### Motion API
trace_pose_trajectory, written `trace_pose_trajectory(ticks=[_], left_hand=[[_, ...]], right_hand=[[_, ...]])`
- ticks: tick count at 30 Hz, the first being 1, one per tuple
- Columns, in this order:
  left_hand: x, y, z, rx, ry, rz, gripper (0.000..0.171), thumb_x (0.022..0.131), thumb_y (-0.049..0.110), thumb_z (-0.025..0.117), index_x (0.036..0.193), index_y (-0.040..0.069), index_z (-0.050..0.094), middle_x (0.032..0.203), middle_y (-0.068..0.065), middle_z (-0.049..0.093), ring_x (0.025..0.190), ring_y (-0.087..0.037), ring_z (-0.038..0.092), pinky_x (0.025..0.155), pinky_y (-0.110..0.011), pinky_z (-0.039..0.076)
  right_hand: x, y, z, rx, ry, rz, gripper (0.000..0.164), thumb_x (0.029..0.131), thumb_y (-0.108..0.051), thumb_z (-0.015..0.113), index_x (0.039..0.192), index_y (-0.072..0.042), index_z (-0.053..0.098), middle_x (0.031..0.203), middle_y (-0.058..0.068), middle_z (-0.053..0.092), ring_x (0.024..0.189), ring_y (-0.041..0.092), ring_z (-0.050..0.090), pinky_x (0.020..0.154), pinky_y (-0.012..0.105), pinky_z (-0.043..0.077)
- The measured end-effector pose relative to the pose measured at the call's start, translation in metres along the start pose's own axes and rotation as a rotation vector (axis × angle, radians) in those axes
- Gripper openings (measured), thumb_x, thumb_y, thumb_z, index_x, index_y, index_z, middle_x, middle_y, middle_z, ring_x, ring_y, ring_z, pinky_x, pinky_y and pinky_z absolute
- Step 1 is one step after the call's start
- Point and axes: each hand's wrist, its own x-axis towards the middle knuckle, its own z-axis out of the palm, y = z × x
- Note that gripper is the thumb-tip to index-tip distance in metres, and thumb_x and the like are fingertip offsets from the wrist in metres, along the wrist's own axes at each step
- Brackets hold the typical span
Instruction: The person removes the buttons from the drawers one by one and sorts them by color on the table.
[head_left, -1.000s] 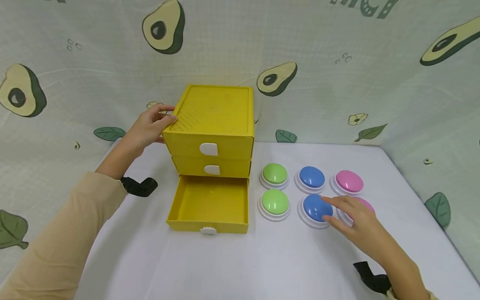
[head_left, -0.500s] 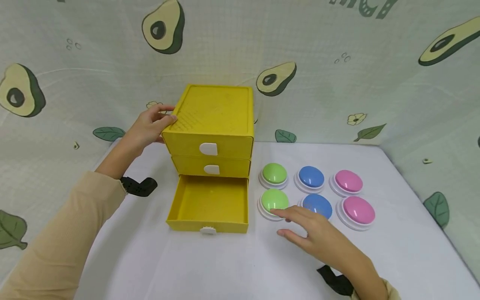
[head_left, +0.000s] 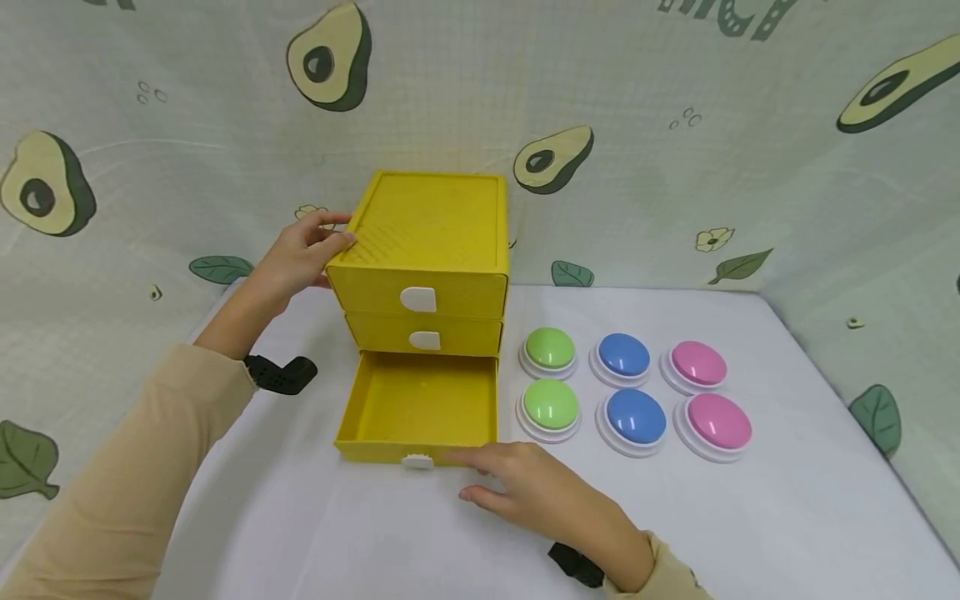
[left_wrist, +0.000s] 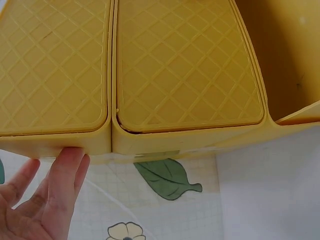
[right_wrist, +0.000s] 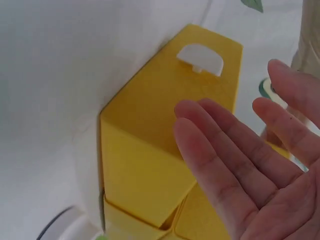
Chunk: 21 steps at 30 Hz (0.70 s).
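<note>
A yellow three-drawer cabinet (head_left: 438, 221) stands on the white table, its bottom drawer (head_left: 420, 408) pulled out with nothing visible inside. My left hand (head_left: 296, 254) rests its fingers on the cabinet's upper left side; in the left wrist view a fingertip (left_wrist: 70, 155) touches the yellow wall. My right hand (head_left: 525, 487), fingers nearly straight, is at the right part of the drawer front, beside the white handle (head_left: 417, 461). In the right wrist view its fingertips (right_wrist: 190, 137) overlap the drawer front; whether they touch it I cannot tell.
Right of the cabinet, dome buttons on white bases form two rows: green (head_left: 550, 404), blue (head_left: 636, 416) and pink (head_left: 719, 421) in the near row, the same colours behind. A cloth printed with avocados (head_left: 553, 160) hangs behind the table.
My right hand has swept left from over the near blue and pink buttons, past the green one, to the drawer front. My left hand stays on the cabinet's side.
</note>
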Motion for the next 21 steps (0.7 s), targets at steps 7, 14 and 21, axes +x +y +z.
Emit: trace_pose_trajectory(ticks=[7, 14, 21], left_hand=[[-0.001, 0.001, 0.001, 0.004, 0.003, -0.002, 0.059, 0.095, 0.047, 0.043, 0.144, 0.017, 0.03, 0.139, -0.017, 0.04, 0.092, -0.018, 0.057, 0.069, -0.023, 0.053], [-0.001, 0.001, 0.002, 0.013, 0.004, -0.002, 0.059, 0.095, 0.047, 0.043, 0.144, 0.017, 0.03, 0.139, -0.017, 0.04, 0.092, -0.019, 0.057, 0.07, -0.023, 0.053], [-0.001, 0.002, 0.001, 0.015, -0.003, -0.002, 0.061, 0.095, 0.048, 0.042, 0.145, 0.016, 0.029, 0.14, -0.017, 0.039, 0.094, -0.02, 0.056, 0.07, -0.023, 0.053]], right_hand=[[0.02, -0.008, 0.014, -0.067, 0.022, -0.045, 0.035, 0.09, -0.022, 0.061, 0.125, -0.018, 0.059, 0.112, -0.003, 0.068, 0.088, 0.006, 0.063, 0.083, 0.021, 0.052], [0.035, -0.015, 0.029, -0.166, 0.105, -0.078, 0.029, 0.09, -0.015, 0.06, 0.118, -0.016, 0.063, 0.087, -0.002, 0.07, 0.056, 0.0, 0.044, 0.058, 0.008, 0.04], [0.042, -0.02, 0.038, -0.215, 0.188, -0.034, 0.016, 0.087, -0.011, 0.063, 0.102, -0.013, 0.069, 0.089, -0.002, 0.072, 0.063, 0.002, 0.059, 0.058, 0.013, 0.048]])
